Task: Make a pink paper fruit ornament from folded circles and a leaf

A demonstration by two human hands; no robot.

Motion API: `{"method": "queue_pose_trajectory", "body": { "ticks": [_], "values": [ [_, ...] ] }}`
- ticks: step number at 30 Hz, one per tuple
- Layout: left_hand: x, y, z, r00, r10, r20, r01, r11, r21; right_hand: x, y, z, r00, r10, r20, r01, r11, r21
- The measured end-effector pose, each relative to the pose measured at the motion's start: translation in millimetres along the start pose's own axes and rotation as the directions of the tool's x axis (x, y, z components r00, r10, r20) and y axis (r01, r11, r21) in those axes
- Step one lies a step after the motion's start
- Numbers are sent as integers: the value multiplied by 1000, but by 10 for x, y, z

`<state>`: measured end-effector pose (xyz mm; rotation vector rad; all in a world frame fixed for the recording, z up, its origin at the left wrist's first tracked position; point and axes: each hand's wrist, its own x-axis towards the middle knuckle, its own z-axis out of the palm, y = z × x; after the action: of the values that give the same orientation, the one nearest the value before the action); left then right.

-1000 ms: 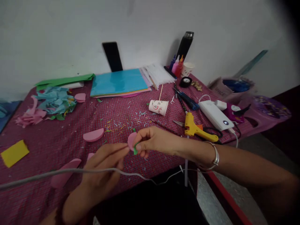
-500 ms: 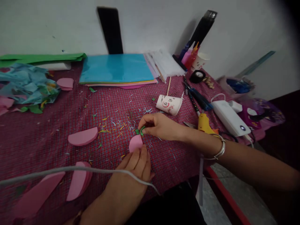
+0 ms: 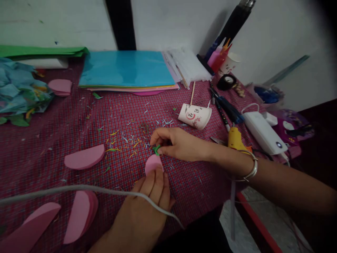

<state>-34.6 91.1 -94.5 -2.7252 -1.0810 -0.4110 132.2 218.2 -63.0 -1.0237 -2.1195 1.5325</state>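
My left hand rests low on the checked cloth, its fingers together over the lower part of a folded pink paper piece, holding it down. Just beyond the top of that piece, my right hand pinches a small curled green paper strip between thumb and fingers. The strip sits at or very near the pink edge; whether they are joined I cannot tell. More folded pink paper half-rounds lie to the left, one alone and a stack nearer me.
A grey cable crosses above my left hand. A paper cup lies tipped beyond my right hand. At right are a yellow glue gun, pliers and a white power bank. Blue sheets lie at the back; paper scraps litter the cloth.
The view has shifted slightly, closer to the table. My right fingers have drawn in on the green strip, which now looks more curled. My left hand stays on the pink paper.
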Motion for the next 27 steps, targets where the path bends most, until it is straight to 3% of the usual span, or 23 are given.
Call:
{"method": "queue_pose_trajectory", "body": {
  "ticks": [27],
  "values": [
    [26,3,33,999,-36,31,37,998,-43,13,19,10,1000,-14,-5,14,997,-70]
  ]
}}
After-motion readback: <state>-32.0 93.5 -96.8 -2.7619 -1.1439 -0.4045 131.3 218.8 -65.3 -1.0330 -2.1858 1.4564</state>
